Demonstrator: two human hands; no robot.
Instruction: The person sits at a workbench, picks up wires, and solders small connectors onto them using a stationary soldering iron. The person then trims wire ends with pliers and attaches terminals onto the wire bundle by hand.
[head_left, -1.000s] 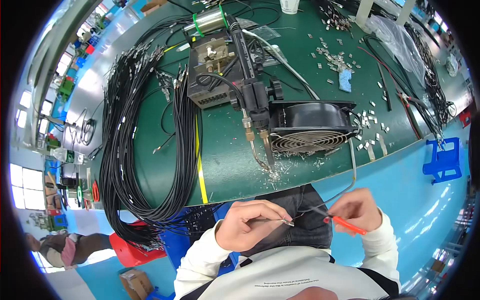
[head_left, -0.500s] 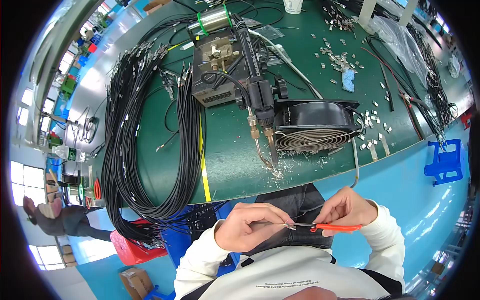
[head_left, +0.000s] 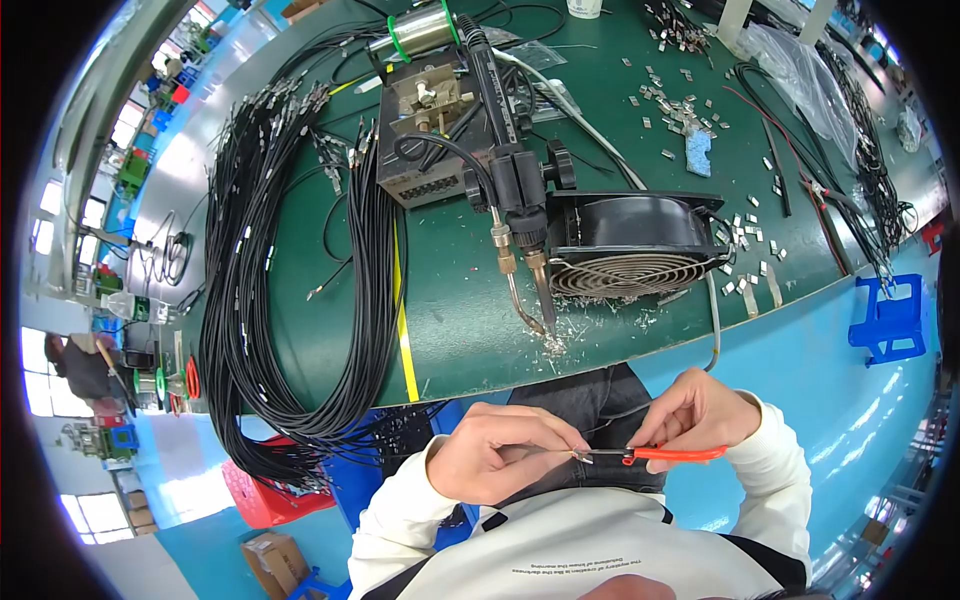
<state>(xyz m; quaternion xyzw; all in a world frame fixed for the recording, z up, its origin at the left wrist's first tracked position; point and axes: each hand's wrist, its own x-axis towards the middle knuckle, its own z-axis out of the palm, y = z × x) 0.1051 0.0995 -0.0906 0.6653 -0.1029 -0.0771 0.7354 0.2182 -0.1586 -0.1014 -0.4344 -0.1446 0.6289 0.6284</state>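
Note:
My left hand point(head_left: 508, 452) is closed in a pinch on a small metal connector point(head_left: 582, 456) at the end of a thin cable. Opposite it, my right hand point(head_left: 692, 424) grips a red-handled tool point(head_left: 680, 455), whose dark narrow tip points left and meets the connector. Both hands are over my lap, in front of the table edge. Beyond them a soldering iron point(head_left: 540, 285) hangs in a black stand, its tip above scattered solder bits point(head_left: 553, 345). A black fan point(head_left: 630, 240) stands right beside it.
A large bundle of black cables point(head_left: 235, 290) hangs over the table's left edge. Behind the iron are a metal box point(head_left: 425, 180) and a solder spool point(head_left: 422, 32). Small metal pieces surround a blue sponge point(head_left: 698, 153). A blue stool point(head_left: 888, 322) is at right; a person point(head_left: 85, 370) is far left.
My right hand has turned the red-handled tool level and brought its tip left to the connector. My left hand keeps its pinch. The person in the background has moved.

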